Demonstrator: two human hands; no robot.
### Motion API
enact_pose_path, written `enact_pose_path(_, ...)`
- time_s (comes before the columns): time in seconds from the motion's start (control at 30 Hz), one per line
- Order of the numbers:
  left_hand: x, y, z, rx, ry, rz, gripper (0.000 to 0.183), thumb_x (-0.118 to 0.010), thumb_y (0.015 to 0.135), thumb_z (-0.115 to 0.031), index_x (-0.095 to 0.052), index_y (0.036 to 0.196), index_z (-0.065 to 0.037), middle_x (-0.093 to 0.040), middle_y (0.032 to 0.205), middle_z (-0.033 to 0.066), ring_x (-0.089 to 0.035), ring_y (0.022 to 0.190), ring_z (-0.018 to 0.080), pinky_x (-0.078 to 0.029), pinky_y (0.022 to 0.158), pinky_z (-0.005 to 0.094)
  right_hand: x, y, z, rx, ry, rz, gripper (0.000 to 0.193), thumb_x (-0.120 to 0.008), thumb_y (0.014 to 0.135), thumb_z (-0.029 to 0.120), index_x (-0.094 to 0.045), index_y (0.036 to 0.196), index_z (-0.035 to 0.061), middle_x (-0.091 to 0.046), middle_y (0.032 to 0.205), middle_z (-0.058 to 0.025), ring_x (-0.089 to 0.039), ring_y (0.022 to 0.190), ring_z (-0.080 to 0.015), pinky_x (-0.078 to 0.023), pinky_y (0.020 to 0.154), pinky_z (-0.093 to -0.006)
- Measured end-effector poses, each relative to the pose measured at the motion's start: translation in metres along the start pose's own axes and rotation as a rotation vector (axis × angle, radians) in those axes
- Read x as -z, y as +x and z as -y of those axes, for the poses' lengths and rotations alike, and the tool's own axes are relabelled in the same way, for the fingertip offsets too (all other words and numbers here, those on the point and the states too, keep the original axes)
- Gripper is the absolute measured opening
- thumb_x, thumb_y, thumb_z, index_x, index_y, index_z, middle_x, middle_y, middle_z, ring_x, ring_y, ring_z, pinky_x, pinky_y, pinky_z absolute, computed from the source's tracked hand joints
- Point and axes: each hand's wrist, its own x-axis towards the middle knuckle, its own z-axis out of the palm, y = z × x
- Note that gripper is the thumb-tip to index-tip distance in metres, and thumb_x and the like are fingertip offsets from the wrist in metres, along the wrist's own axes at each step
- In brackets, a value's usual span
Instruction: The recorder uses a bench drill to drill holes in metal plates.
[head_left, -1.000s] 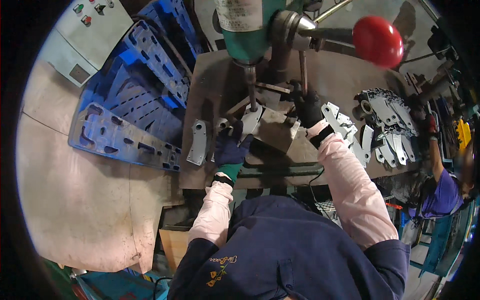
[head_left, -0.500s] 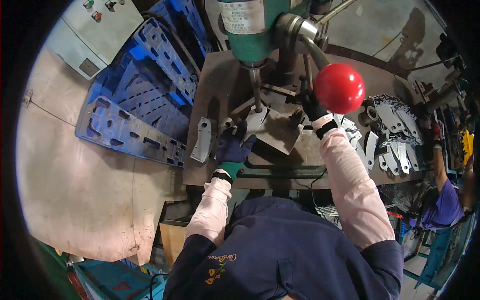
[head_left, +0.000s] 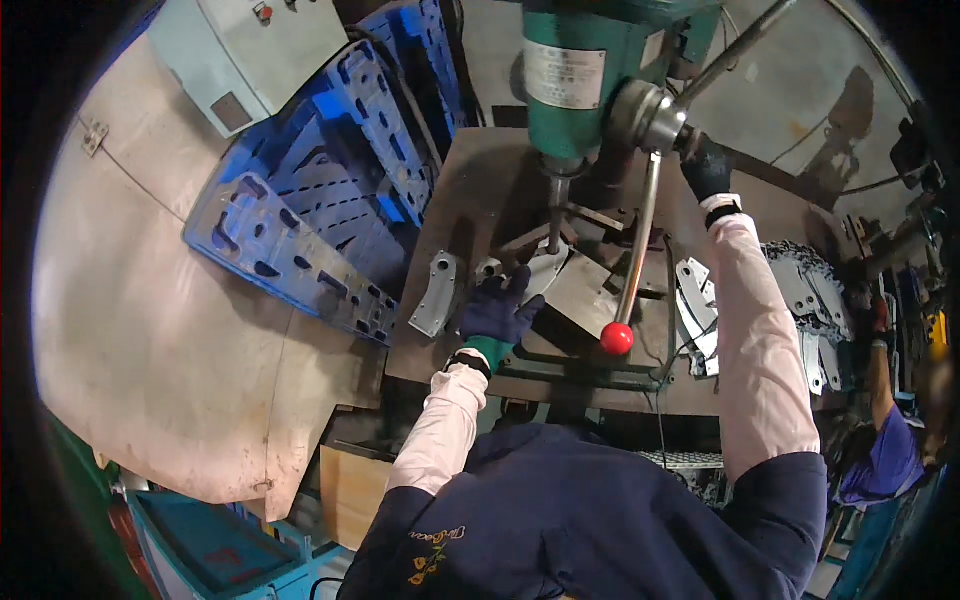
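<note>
A green drill press point(head_left: 568, 100) stands before me, its bit point(head_left: 556, 215) coming down to a small grey metal plate point(head_left: 544, 274). My left hand point(head_left: 497, 312), in a dark glove with a green cuff, holds this plate at its near-left side, fingers close to the bit. My right hand point(head_left: 708, 168), also gloved, is closed on a feed lever at the right of the press hub point(head_left: 645, 118); that lever's end is hidden in the glove. Another feed lever point(head_left: 641, 240) slants down toward me, ending in a red ball knob point(head_left: 617, 339).
One curved metal plate point(head_left: 436, 294) lies left of my left hand. Several similar plates point(head_left: 697, 315) and a heap point(head_left: 800, 285) lie to the right. Blue plastic pallets point(head_left: 290, 240) lean beside the table's left edge. A co-worker's purple sleeve point(head_left: 885, 455) shows at far right.
My right hand has moved away and to the right, round the hub. The levers have turned, and a red knob sits lower and farther from view. My left hand stays by the plate.
</note>
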Motion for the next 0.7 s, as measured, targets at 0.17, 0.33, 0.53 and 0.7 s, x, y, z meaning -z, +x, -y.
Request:
enact_pose_path(0.17, 0.007, -0.003, -0.002, 0.037, -0.092, 0.055, 0.068, -0.051, 0.086, -0.063, -0.036, 0.145, -0.034, -0.045, 0.141, 0.0204, -0.045, 0.127, 0.0421, -0.039, 0.104, 0.0527, -0.012, -0.057, 0.023, -0.101, 0.427, 0.024, 0.029, -0.064, 0.082, 0.023, -0.064, 0.110, 0.0146, -0.067, 0.093, -0.0146, -0.065, 0.084, -0.0372, -0.051, 0.069, -0.0468)
enact_pose_path(0.33, 0.003, -0.004, 0.002, 0.019, -0.117, 0.066, 0.071, -0.050, 0.086, -0.063, -0.030, 0.148, -0.035, -0.042, 0.145, 0.0203, -0.040, 0.132, 0.0402, -0.037, 0.105, 0.0524, -0.027, -0.116, 0.066, -0.208, 0.608, 0.024, 0.037, -0.070, 0.080, 0.021, -0.061, 0.115, 0.0100, -0.066, 0.081, -0.0195, -0.066, 0.074, -0.0368, -0.052, 0.064, -0.0459)
enact_pose_path(0.53, -0.006, -0.004, 0.010, 0.066, -0.094, 0.102, 0.067, -0.050, 0.085, -0.065, -0.038, 0.144, -0.035, -0.046, 0.142, 0.0190, -0.044, 0.130, 0.0387, -0.038, 0.105, 0.0502, 0.034, -0.141, 0.142, -0.351, 0.971, 0.230, 0.023, -0.057, 0.096, 0.013, -0.063, 0.116, 0.0025, -0.058, 0.072, 0.0004, -0.052, 0.059, -0.0087, -0.046, 0.053, -0.0274)
enact_pose_path(0.7, 0.002, -0.003, -0.001, 0.018, -0.052, -0.027, 0.064, -0.052, 0.084, -0.064, -0.046, 0.140, -0.033, -0.053, 0.134, 0.0178, -0.053, 0.121, 0.0367, -0.045, 0.096, 0.0490, 0.117, -0.128, 0.209, -0.630, 1.319, 0.371, 0.029, -0.053, 0.097, 0.024, -0.064, 0.116, 0.0050, -0.046, 0.061, 0.0053, -0.038, 0.047, -0.0027, -0.029, 0.043, -0.0221)
